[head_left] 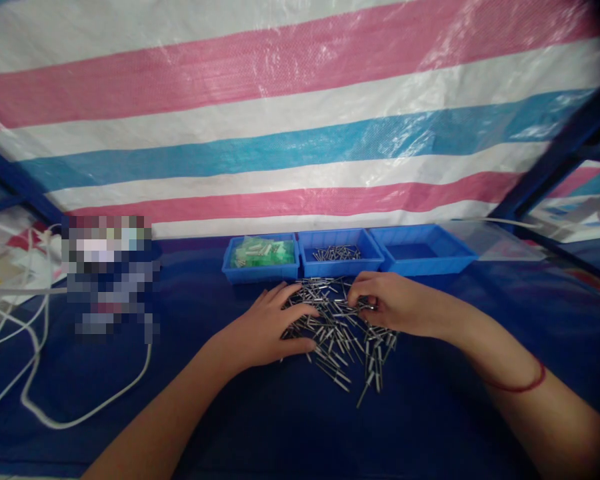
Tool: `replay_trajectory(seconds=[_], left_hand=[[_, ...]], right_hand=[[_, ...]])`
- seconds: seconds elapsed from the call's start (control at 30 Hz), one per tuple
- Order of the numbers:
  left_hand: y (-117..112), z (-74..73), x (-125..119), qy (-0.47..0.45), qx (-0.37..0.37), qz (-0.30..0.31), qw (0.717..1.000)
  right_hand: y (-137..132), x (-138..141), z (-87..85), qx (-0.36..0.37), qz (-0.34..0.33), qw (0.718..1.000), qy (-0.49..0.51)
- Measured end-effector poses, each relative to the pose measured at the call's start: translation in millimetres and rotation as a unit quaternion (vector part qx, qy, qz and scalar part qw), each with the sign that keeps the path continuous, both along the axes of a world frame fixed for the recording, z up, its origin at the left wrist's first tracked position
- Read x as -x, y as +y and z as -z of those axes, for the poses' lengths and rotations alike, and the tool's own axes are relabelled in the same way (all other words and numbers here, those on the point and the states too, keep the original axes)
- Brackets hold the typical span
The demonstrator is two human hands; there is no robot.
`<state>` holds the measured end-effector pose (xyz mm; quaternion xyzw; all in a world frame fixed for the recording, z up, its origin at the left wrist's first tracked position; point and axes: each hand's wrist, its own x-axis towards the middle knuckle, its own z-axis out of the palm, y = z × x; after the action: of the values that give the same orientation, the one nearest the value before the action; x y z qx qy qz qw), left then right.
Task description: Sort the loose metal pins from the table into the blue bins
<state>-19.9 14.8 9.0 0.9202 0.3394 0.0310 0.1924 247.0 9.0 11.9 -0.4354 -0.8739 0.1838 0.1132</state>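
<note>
A loose pile of silvery blind rivets (333, 333), thin pins with thicker sleeves, lies on the dark blue tabletop (280, 427). My left hand (263, 327) rests at the pile's left side, open, fingers spread over the rivets. On the right side, my right hand (393, 303) is closed, its thumb and fingers curled together with bits of metal showing at the tips. How many rivets it holds is hidden by the fingers. Right behind the pile stands a middle blue bin (340, 268) with more small metal pins in it.
A left blue bin (260, 273) holds a green bag with pale pieces. The right blue bin (423, 267) stands beside the middle one. White cables (45, 417) loop over the table's left side, near a blurred patch. A striped plastic sheet (280, 160) hangs behind.
</note>
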Motion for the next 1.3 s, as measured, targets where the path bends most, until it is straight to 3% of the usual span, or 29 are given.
replay_trajectory(seconds=[0.3, 0.5, 0.7, 0.93, 1.03, 1.2, 1.3], left_hand=[[5.9, -19.2, 10.5, 0.044, 0.044, -0.036, 0.997], [13.6, -25.6, 22.7, 0.074, 0.023, -0.062, 0.995], [15.1, -22.7, 28.7, 0.078, 0.014, -0.083, 0.993], [10.9, -24.4, 26.1, 0.100, 0.089, -0.082, 0.988], [4.6, -21.7, 20.7, 0.102, 0.111, -0.065, 0.986], [-7.0, -5.0, 6.7, 0.099, 0.075, -0.045, 0.991], [-12.1, 4.7, -1.5, 0.077, 0.052, -0.043, 0.995]], right_hand=[[2.6, -15.4, -7.9, -0.057, 0.032, 0.998, 0.022], [-0.2, -21.0, -14.7, -0.089, 0.066, 0.992, 0.062], [0.2, -24.2, -11.3, -0.078, 0.072, 0.992, 0.074], [-10.1, -15.7, -17.8, -0.035, 0.084, 0.990, 0.104], [-32.9, -12.2, -0.2, -0.076, 0.087, 0.991, 0.065], [-73.0, -9.7, 52.2, -0.131, 0.108, 0.984, -0.053], [-77.0, 2.7, 64.8, -0.139, 0.102, 0.983, -0.068]])
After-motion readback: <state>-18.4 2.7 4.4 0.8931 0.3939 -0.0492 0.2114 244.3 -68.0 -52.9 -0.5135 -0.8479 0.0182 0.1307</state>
